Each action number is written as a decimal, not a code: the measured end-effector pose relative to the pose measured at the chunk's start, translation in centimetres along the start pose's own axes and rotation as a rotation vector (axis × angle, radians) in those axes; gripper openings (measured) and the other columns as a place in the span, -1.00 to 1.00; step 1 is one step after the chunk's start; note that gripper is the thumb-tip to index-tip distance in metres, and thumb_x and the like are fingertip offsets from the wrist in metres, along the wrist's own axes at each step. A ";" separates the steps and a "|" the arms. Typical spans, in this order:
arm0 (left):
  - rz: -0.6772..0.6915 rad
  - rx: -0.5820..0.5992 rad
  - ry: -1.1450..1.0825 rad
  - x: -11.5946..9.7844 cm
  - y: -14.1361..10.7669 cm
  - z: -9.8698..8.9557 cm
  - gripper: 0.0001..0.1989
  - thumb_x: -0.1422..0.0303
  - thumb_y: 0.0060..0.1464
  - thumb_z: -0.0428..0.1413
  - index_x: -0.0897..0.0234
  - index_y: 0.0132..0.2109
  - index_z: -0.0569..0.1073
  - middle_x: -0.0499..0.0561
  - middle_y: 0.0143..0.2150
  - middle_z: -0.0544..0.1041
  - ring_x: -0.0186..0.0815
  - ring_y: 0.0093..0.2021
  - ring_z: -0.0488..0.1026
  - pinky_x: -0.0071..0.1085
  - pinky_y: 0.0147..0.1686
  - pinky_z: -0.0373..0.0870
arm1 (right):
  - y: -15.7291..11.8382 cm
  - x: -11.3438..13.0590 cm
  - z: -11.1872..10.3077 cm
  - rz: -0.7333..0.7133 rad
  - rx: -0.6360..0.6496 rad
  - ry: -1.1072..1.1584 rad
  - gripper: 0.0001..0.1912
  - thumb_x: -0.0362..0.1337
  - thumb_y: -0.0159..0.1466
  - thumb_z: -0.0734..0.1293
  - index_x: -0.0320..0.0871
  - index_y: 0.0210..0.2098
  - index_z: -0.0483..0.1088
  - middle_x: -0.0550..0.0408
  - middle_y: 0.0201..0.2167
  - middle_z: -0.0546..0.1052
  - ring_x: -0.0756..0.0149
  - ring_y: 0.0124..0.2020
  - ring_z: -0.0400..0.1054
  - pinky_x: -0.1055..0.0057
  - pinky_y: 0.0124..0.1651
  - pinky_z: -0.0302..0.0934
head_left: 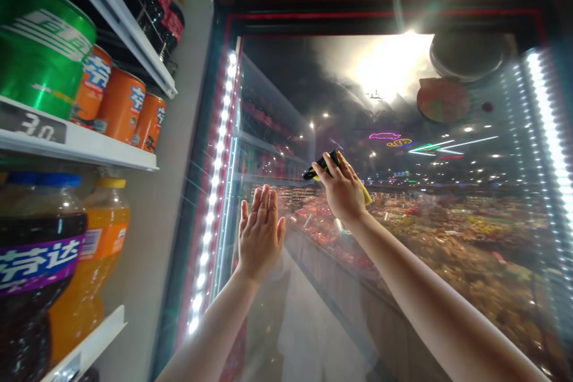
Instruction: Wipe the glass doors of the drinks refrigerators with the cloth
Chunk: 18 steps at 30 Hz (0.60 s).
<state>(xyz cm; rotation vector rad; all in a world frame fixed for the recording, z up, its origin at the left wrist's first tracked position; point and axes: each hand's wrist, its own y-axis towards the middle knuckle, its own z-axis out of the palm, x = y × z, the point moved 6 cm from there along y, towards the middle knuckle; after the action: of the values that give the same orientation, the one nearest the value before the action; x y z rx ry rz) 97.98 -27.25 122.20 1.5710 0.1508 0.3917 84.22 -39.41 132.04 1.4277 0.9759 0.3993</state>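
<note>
A glass door (308, 286) of a drinks cooler stands swung open in front of me. My left hand (260, 230) is raised flat at the glass, fingers stretched out and holding nothing. Higher and to the right, my right hand (342, 188) has its fingers bent over a black and yellow piece (317, 171) that looks like a folded cloth, at the glass. Its black end sticks out left of the fingers and a yellow edge shows on the right. The palm hides the middle of it.
Cooler shelves on the left hold a green can (49, 48), orange cans (120, 101), a dark soda bottle (40, 245) and an orange soda bottle (101, 239). Bright light strips (215, 191) run along the door frame. Shop goods and lamps show in the glass.
</note>
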 end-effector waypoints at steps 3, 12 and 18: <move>-0.004 0.003 0.020 0.6 0.1 -0.2 -0.27 0.31 0.35 -0.09 0.25 0.49 -0.31 0.22 0.49 0.05 -0.04 0.48 -0.04 0.10 0.43 -0.07 | 1.5 3.6 1.0 -0.045 0.017 0.018 -0.40 -0.47 0.38 0.21 0.02 0.36 0.22 0.03 0.43 0.14 -0.02 0.47 -0.11 -0.08 0.41 0.05; -0.068 0.002 -0.029 1.3 -1.0 -0.4 -0.29 0.27 0.37 -0.12 0.23 0.49 -0.29 0.21 0.51 -0.02 -0.02 0.49 -0.07 0.15 0.43 -0.11 | -4.6 3.6 0.2 -0.237 0.107 0.034 -0.35 -0.45 0.33 0.30 0.08 0.36 0.21 0.09 0.43 0.15 0.04 0.47 -0.10 0.01 0.44 0.03; -0.051 -0.045 0.036 3.2 -1.1 -1.2 -0.28 0.29 0.36 -0.11 0.19 0.49 -0.34 0.19 0.52 -0.06 -0.04 0.50 -0.12 0.12 0.43 -0.06 | 2.3 5.1 1.4 -0.038 0.009 0.042 -0.40 -0.48 0.38 0.20 0.04 0.35 0.23 0.09 0.43 0.16 0.02 0.47 -0.10 -0.06 0.42 0.05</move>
<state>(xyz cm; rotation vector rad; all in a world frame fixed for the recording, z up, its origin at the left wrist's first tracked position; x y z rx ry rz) 100.75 -25.00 121.58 1.5138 0.2082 0.3809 88.93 -36.13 132.38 1.4113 1.0386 0.3991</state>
